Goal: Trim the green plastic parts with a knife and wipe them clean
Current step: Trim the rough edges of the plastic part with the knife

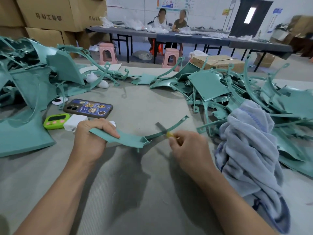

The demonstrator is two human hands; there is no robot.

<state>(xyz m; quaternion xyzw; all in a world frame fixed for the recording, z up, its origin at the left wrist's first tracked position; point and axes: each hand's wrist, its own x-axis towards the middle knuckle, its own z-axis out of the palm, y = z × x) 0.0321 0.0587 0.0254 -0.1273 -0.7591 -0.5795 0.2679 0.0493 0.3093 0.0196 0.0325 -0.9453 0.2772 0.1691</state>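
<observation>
Left hand: I've got the left hand (92, 138) at centre left, thumb (112, 132) pressed on top and the other fingers curled underneath, pinching the broad flat end of the green plastic part (130, 139).
Why that grip: holding it by the wide end steadies it and leaves the thin arm free and pointed at the blade, I reckon.
Right hand: the right hand (188, 148) at centre right is curled tight round the yellow handle of the knife (163, 129). It's a touch blurred.
Knife: the grey blade angles toward the upper left and lies right across the part's thin arm. That looks like a trimming cut on the arm's edge.
Green part, place: dead centre of the frame, spanning between the two hands, just above the grey table (135, 184).
Green part, look: teal, matte, a flat strip on the left, a raised ridge mid-way, then a slim curved arm sweeping to the upper right and ending in a small bracket. I cannot tell whether any burr is left on it.
Towel: the pale blue towel (249, 141) is heaped at the right edge, just beside the right forearm, handy for wiping.
Stock: one heap of green parts (33, 73) at the left, another heap (220, 87) at the upper right. Which is trimmed, I cannot tell.
Clutter: a phone (88, 108) and a green timer (56, 121) lie near the left hand.
</observation>
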